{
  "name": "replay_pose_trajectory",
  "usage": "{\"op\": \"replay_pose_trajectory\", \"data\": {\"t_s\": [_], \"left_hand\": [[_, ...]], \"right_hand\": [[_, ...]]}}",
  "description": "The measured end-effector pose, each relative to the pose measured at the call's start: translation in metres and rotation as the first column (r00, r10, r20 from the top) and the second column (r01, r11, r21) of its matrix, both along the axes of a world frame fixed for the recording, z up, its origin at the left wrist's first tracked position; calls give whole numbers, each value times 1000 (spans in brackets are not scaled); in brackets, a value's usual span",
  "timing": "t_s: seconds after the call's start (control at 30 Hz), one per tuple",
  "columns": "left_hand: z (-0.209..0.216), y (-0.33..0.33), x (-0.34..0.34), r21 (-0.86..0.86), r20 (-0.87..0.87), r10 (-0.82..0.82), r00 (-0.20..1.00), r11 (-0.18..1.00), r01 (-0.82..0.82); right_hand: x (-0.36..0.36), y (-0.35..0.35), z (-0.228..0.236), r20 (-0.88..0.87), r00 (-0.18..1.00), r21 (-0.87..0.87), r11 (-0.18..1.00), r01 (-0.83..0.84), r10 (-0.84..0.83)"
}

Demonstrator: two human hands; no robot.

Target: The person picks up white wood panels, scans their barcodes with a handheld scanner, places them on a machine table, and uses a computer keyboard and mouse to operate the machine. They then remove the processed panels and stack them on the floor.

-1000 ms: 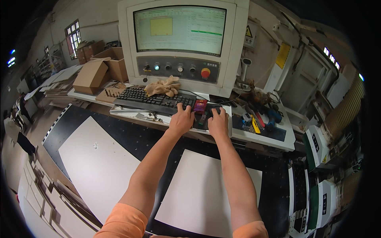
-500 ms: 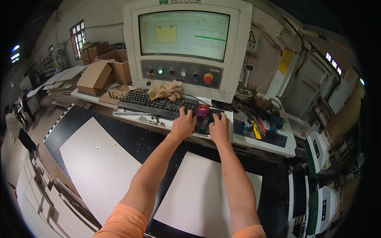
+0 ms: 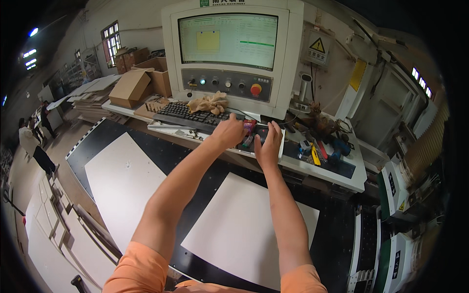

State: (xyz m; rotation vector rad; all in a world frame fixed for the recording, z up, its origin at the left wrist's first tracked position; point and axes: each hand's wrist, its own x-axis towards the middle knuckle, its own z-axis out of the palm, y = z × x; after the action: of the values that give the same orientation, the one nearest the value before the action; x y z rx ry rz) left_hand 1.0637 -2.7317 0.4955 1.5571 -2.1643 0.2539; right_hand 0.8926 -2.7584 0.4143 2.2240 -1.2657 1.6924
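My left hand (image 3: 229,132) is over the right end of the black keyboard (image 3: 188,115), beside a small red-pink packet (image 3: 249,126). Its fingers bend downward and their tips are hidden, so I cannot tell whether they grip anything. At the dark computer mouse (image 3: 262,133), my right hand (image 3: 268,145) is open, thumb apart from the fingers, with the mouse showing between them. Tan work gloves (image 3: 209,103) lie on the keyboard's back edge. Behind it stands a machine console with a lit screen (image 3: 228,41) showing a yellow rectangle.
A red stop button (image 3: 255,89) sits on the control panel. Pale boards (image 3: 251,224) lie on the black machine bed (image 3: 195,168). Tools, including a yellow-handled cutter (image 3: 315,155), and a scanner (image 3: 305,88) are at right. Cardboard boxes (image 3: 131,88) stand left; people (image 3: 36,144) are farther off.
My left hand has moved up the keyboard toward the packet. My right hand has turned and its fingers have straightened beside the mouse. The view has shifted slightly.
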Motion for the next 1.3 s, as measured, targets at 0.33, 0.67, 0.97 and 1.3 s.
{"op": "replay_pose_trajectory", "data": {"t_s": [0.33, 0.67, 0.97, 1.3], "left_hand": [[146, 304, -133, -3, 218, -648, 730, 748, 664], [167, 357, -189, -187, 137, -836, 531, 505, 843], [137, 328, -165, -60, -78, -615, 785, 789, 612], [-233, 254, 224, 478, 187, 783, 593, 455, -752]], "right_hand": [[-67, 222, -134, -511, 782, 605, 796, 32, 357], [-183, 288, -160, -489, 821, 530, 848, 12, 295], [-250, 308, -154, -443, 864, 544, 838, 46, 241], [-300, 295, -152, -494, 846, 579, 801, 150, 199]]}}
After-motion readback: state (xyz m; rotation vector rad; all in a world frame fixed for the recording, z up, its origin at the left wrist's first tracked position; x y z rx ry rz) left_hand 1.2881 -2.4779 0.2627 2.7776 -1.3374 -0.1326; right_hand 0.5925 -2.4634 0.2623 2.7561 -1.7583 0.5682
